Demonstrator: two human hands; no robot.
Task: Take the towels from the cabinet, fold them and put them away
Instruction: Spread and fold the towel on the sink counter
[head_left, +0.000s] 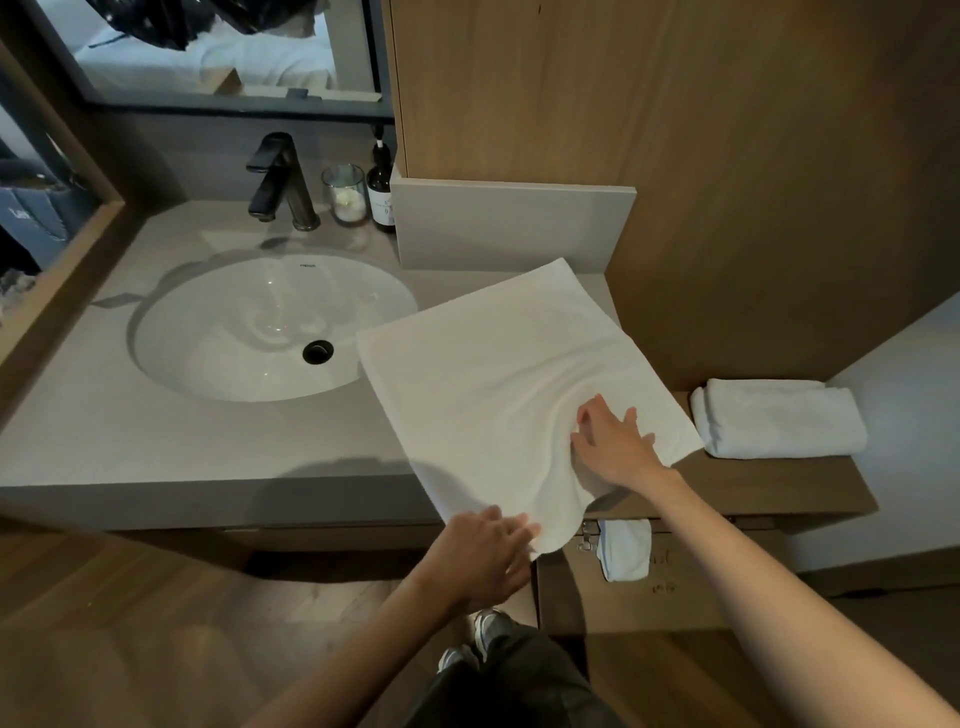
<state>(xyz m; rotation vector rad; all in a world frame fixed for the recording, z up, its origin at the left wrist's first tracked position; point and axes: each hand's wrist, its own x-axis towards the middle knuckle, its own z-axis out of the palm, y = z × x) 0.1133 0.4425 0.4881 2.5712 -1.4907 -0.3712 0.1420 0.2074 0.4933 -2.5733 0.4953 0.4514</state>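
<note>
**White towel spread on vanity, both your hands on it**

Far left: wooden frame edge, dark bag behind it. Grey countertop (93, 436) holds the white oval sink (260, 332), black drain in the bowl. Behind the sink stands a black faucet (280, 182), then a clear glass (344, 195) with something white inside, then a dark pump bottle (382, 189) just beside it, touching the grey backsplash block (514, 223). Mirror above, dark frame.

Your left hand (485, 558) sits at the near edge of the unfolded towel (493, 374), fingers extended and fairly flat on the corner hanging over the counter front; can't tell if the thumb pinches underneath. The towel lies flat and tilted, left edge reaching over the sink rim, wrinkles bunching toward your right hand.

Your right hand (613, 441) rests on the towel's near right part, fingers spread, palm down, pressing the cloth.

Below the counter, a small white cloth (626, 551) hangs from the cabinet front (675, 587).

Far right: a folded towel (779, 418) lies on the lower wooden shelf (779, 483), just beside the spread towel's right corner. Wood panel wall behind.
</note>
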